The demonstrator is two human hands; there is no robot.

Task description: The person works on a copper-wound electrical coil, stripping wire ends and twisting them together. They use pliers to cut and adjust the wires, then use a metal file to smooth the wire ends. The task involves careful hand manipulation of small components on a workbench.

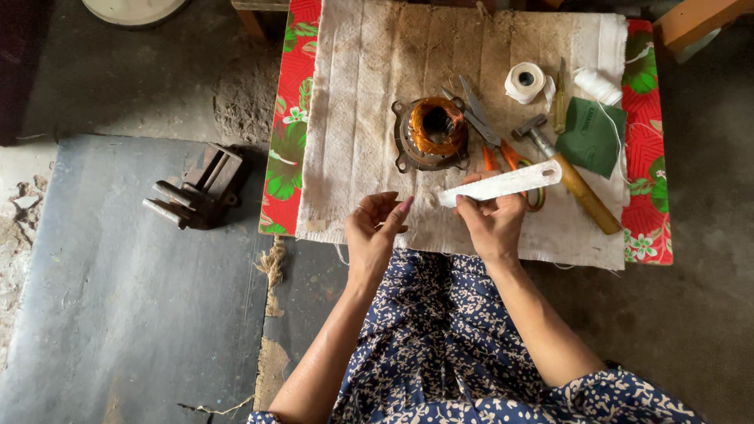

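Fingers of the right hand (pixel 493 222) pinch the flat white plastic strip (pixel 503 184) near its left end; steadying that grip suits fine work. Left hand (pixel 375 228), just beside, hangs half-curled, holding nothing. Copper-wound round metal stator (pixel 433 132) lies just beyond.

Right hand (pixel 493 224) pinches white strip (pixel 503 184); left hand (pixel 373 228) open beside it, empty. Stator (pixel 432 132) at 12 o'clock on cloth (pixel 353 118). Scissors (pixel 487 129), hammer (pixel 569 177), tape roll (pixel 525 82) at 1–2 o'clock. Vise (pixel 196 190) on floor, 9 o'clock.
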